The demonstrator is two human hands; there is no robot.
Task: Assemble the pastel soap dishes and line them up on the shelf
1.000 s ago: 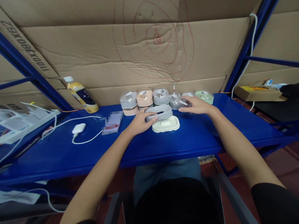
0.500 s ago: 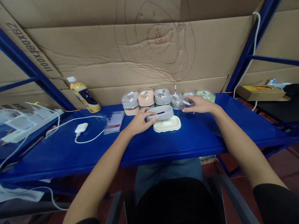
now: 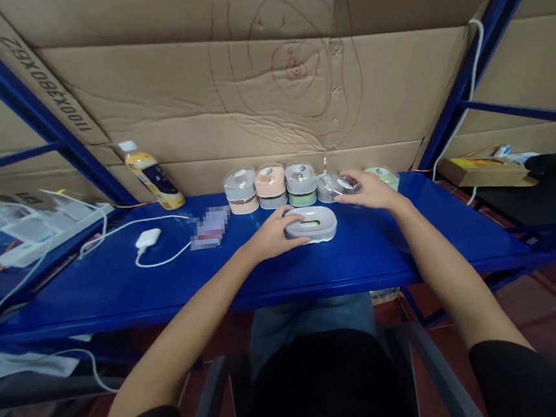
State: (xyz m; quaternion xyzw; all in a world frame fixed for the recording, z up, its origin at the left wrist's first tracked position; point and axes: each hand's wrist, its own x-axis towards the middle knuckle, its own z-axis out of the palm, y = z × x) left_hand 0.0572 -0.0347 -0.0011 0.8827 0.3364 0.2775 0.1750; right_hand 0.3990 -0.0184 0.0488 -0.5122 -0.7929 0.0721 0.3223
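Note:
My left hand (image 3: 278,236) grips the left end of a grey oval soap dish tray (image 3: 325,222) that has a slot in its middle. The tray rests over a cream base, of which only a thin rim (image 3: 317,241) shows below it. Farther back on the right, my right hand (image 3: 368,189) is closed on a clear lid (image 3: 346,183) with a round label, tilted and partly hidden by the fingers. Beside that lid is another clear lid (image 3: 326,188).
Soap boxes with clear lids (image 3: 270,182) stand stacked along the cardboard wall (image 3: 152,103). A green box (image 3: 385,176) sits behind my right hand. To the left are a phone (image 3: 210,227), a white charging case (image 3: 148,238) with a cable, and a yellow drink bottle (image 3: 153,177).
My left hand has lowered the grey tray onto the cream base, covering most of it. My right hand has raised and tilted the clear lid slightly.

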